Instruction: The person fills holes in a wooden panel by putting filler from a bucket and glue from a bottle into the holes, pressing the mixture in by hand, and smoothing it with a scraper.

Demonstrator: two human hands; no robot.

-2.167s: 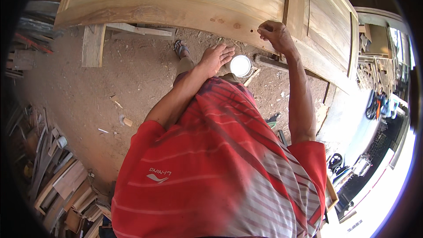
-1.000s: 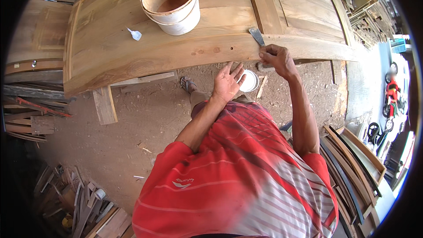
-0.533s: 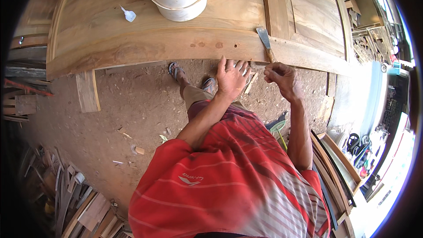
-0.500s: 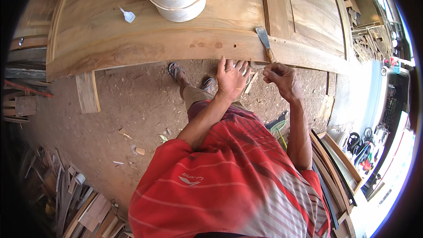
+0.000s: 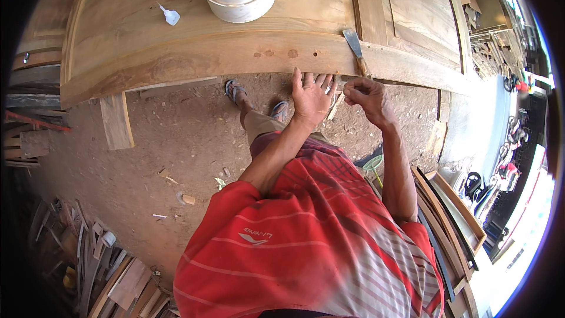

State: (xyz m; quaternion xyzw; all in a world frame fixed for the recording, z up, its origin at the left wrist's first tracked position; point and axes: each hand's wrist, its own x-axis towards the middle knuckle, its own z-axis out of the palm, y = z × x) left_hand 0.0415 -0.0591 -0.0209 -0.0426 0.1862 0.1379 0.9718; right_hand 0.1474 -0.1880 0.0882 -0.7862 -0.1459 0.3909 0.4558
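My left hand (image 5: 312,99) is open, palm up and fingers spread, at the near edge of a panelled wooden door (image 5: 194,50) lying flat. Close to its right, my right hand (image 5: 372,101) is closed, thumb against curled fingers; whatever is in them is too small or hidden to make out. Just beyond it a putty knife (image 5: 355,49) rests on the door's near rail, its wooden handle pointing toward me. A white bucket (image 5: 240,9) with a wire handle and brown stuff inside stands on the door. Left of the bucket lies a small white plastic piece (image 5: 171,16) with a thin tip.
A wooden support (image 5: 117,121) holds the door up at the left. Scrap wood (image 5: 115,280) is heaped at the lower left. Long boards and a frame (image 5: 456,212) lean at the right, near a green mesh thing (image 5: 373,163). Wood chips litter the dirt floor (image 5: 159,141).
My right hand has moved a little left and away from me, closer to my left hand. The left hand stays nearly where it was, still open. The putty knife lies as before.
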